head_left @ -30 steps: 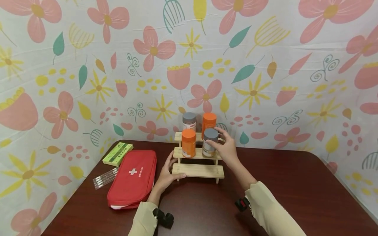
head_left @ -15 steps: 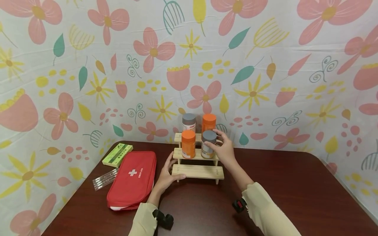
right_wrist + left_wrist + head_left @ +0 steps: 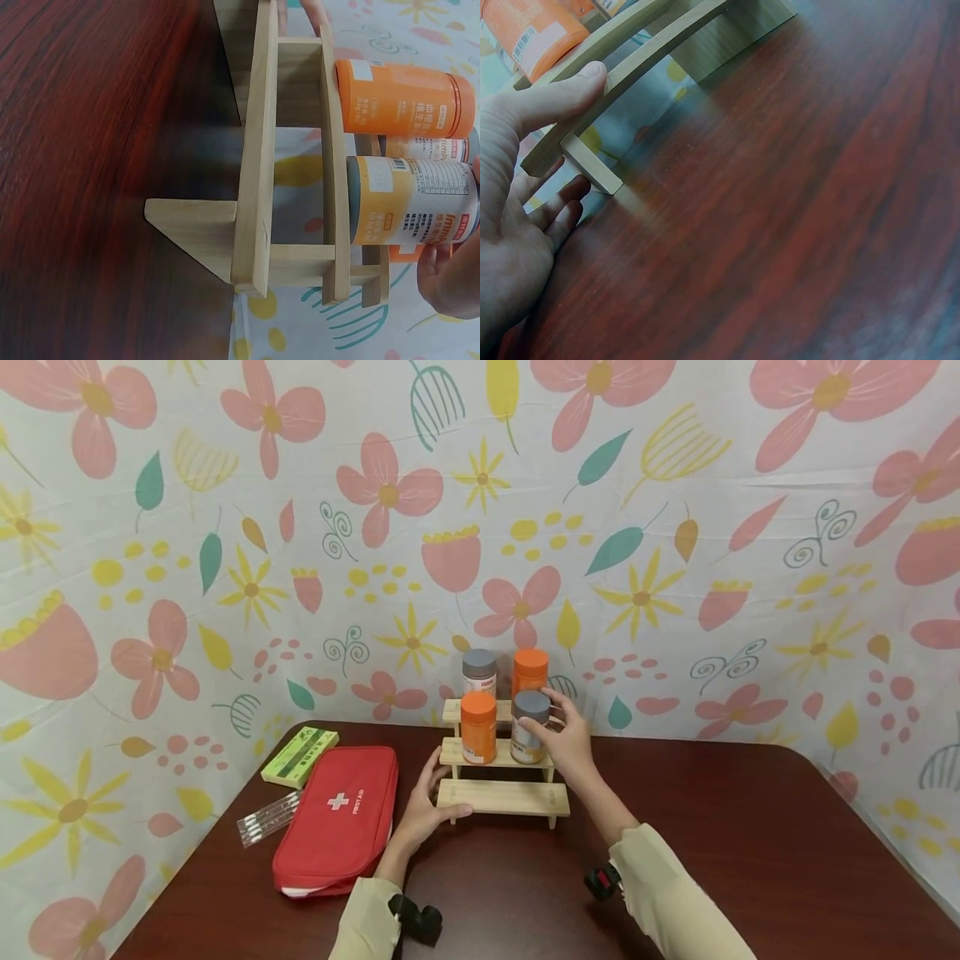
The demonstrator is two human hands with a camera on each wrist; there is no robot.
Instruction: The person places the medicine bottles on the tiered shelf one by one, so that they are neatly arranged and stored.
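Note:
A three-step wooden display stand stands on the table. My left hand grips its left end, the thumb on top of the lowest step and the other fingers beside and under it, as the left wrist view shows. My right hand holds a grey-lidded bottle between thumb and fingers, upright at the right of the middle step. In the right wrist view, the bottle's base is right at the board. An orange bottle stands left of it. On the top step are another grey-lidded bottle and another orange bottle, both partly hidden.
Left of the stand lies a red first aid pouch. Behind it are a yellow-green box and a clear pack of cotton swabs. A flower-patterned cloth hangs close behind the dark table.
The right hand has shifted the grey-lidded bottle slightly left and down on the middle step, nearer the orange bottle. The left hand has stayed at the stand.

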